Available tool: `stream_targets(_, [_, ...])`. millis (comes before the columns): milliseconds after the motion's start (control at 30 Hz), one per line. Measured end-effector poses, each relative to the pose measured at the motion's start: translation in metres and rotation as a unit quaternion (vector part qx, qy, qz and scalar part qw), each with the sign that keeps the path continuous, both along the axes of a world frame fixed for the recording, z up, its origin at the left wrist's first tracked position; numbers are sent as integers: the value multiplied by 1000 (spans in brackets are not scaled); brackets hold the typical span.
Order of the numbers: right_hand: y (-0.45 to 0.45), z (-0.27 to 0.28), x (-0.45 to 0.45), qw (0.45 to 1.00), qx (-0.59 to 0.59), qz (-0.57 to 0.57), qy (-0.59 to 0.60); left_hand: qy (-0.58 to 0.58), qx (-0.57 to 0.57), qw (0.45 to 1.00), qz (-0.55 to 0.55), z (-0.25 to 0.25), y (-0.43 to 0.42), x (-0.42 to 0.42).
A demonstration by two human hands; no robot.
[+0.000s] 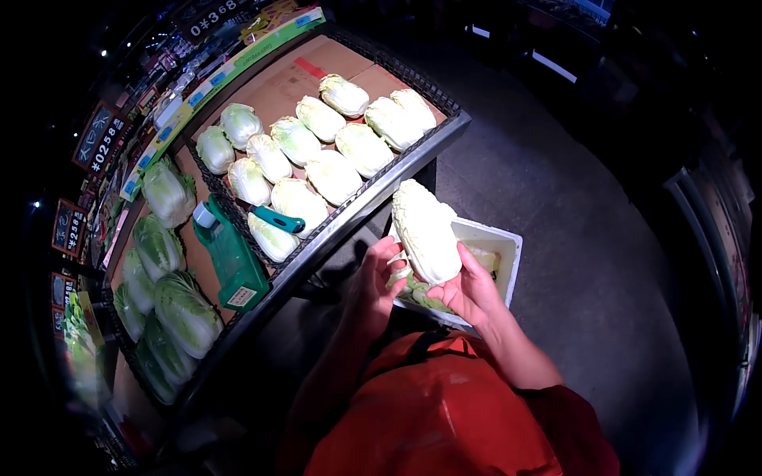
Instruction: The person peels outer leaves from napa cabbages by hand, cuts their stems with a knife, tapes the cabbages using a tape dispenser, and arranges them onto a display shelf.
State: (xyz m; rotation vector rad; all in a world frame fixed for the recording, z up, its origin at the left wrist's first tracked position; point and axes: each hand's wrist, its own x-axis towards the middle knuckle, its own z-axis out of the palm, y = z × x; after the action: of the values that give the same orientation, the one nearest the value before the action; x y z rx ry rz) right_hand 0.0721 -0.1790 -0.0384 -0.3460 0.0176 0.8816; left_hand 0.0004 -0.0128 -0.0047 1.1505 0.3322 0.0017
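Observation:
A pale napa cabbage (426,230) is held up in front of me, tilted, over the edge of a white foam box. My right hand (474,287) grips its lower end, thumb along the side and fingers beneath. At its left side, my left hand (376,274) has curled fingers closed on a loose cabbage leaf (402,268), close against the head. Whether that leaf is still attached cannot be seen. Below both hands, the white foam box (514,266) contains green and pale leaves, partly hidden by my hands and the cabbage.
Rows of trimmed napa cabbages (333,176) lie on the cardboard-lined display stand (278,75), with a teal-handled knife (278,219) on them. A green tape dispenser (232,254) stands left, beside greener cabbages (186,313). Price signs (101,141) line the far left.

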Motion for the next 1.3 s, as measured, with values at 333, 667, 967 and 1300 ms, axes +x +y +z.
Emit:
stream_targets(333, [7, 9, -9, 976, 172, 97, 91, -75, 57, 995, -16, -27, -5, 7])
stream_targets(667, [27, 22, -10, 975, 137, 140, 108, 31, -192, 980, 50, -14, -7, 5])
stream_targets(967, [54, 25, -15, 969, 72, 186, 144, 58, -259, 955, 134, -15, 8, -9])
stream_targets(1300, [95, 21, -18, 919, -226, 302, -116, -128, 655, 738, 104, 19, 76, -87])
